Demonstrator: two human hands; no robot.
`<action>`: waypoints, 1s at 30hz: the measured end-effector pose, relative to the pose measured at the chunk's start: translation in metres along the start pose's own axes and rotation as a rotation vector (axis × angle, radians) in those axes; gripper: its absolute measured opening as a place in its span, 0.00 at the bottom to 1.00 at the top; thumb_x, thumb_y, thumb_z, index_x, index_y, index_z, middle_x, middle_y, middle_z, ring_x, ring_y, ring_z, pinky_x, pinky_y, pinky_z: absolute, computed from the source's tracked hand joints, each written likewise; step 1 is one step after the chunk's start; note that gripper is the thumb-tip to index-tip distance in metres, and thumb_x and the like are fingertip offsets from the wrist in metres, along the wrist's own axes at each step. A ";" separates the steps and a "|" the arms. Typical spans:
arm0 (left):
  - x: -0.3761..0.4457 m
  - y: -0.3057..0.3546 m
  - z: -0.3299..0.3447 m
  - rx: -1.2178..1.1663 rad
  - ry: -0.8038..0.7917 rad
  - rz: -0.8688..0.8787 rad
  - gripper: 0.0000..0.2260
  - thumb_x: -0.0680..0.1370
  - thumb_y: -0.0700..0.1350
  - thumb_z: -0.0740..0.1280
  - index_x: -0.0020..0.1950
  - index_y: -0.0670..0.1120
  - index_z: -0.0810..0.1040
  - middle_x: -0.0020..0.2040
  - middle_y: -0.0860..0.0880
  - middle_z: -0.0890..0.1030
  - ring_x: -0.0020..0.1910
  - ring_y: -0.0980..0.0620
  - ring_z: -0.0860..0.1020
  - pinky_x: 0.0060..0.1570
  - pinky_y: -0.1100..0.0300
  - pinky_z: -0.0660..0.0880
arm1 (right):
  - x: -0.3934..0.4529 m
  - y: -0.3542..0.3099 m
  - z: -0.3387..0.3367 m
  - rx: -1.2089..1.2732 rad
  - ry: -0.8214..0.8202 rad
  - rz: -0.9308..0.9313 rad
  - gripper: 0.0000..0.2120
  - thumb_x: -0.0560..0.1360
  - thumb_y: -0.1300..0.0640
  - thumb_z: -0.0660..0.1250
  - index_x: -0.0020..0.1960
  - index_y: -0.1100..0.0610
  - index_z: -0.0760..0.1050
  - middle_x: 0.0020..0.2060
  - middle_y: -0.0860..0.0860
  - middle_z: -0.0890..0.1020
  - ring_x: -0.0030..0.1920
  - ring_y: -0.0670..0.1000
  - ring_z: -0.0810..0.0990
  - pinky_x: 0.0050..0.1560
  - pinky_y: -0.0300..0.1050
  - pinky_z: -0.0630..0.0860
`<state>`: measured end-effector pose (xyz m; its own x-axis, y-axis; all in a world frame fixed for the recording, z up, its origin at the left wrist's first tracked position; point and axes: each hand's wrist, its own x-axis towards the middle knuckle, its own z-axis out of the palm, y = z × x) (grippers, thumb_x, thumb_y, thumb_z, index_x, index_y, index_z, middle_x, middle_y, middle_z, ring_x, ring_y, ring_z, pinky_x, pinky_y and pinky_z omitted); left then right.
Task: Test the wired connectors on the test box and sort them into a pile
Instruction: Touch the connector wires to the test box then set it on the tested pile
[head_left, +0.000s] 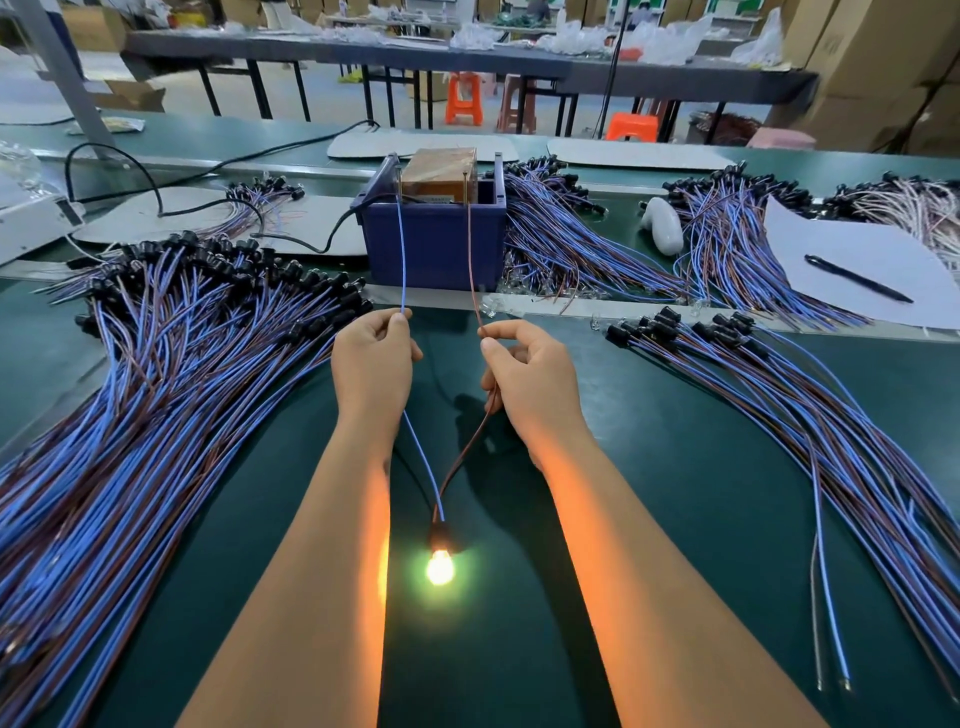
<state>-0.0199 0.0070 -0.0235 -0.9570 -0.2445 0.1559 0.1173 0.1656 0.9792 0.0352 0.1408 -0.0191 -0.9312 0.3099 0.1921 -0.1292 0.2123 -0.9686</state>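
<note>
A blue test box with a brown block inside stands mid-table. My left hand pinches a blue wire whose tip reaches up to the box's left contact. My right hand pinches a brown wire that runs up to the right contact. Both wires come down between my forearms into a black socket, and its small bulb is lit bright yellow. A large pile of wired connectors lies on the left. Another pile fans out on the right.
More wire bundles lie behind and right of the box. A white sheet with a black pen sits at far right, beside a white object. A black power cable runs left from the box. Benches and orange stools stand beyond.
</note>
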 end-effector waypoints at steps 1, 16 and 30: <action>0.000 0.000 0.000 -0.002 -0.003 0.001 0.10 0.81 0.44 0.60 0.49 0.53 0.81 0.24 0.57 0.75 0.22 0.60 0.65 0.23 0.68 0.64 | 0.000 0.000 0.000 0.001 0.000 -0.001 0.07 0.79 0.59 0.63 0.51 0.51 0.78 0.26 0.48 0.76 0.27 0.46 0.75 0.30 0.39 0.73; -0.003 0.004 -0.002 -0.035 -0.027 0.004 0.10 0.81 0.44 0.60 0.49 0.53 0.80 0.26 0.57 0.77 0.24 0.59 0.67 0.26 0.67 0.67 | -0.002 -0.003 0.000 0.008 0.009 -0.009 0.07 0.79 0.60 0.63 0.52 0.51 0.78 0.26 0.49 0.76 0.26 0.47 0.74 0.28 0.38 0.72; -0.029 0.026 0.012 -0.318 -0.424 -0.088 0.11 0.82 0.46 0.64 0.45 0.46 0.83 0.25 0.56 0.69 0.22 0.60 0.64 0.23 0.69 0.62 | -0.010 -0.011 0.005 -0.006 -0.008 -0.125 0.10 0.77 0.61 0.67 0.42 0.48 0.79 0.30 0.60 0.77 0.31 0.52 0.73 0.33 0.53 0.74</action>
<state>0.0076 0.0294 -0.0039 -0.9823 0.1741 0.0698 0.0432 -0.1520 0.9874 0.0445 0.1304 -0.0118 -0.9108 0.2732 0.3097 -0.2423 0.2538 -0.9364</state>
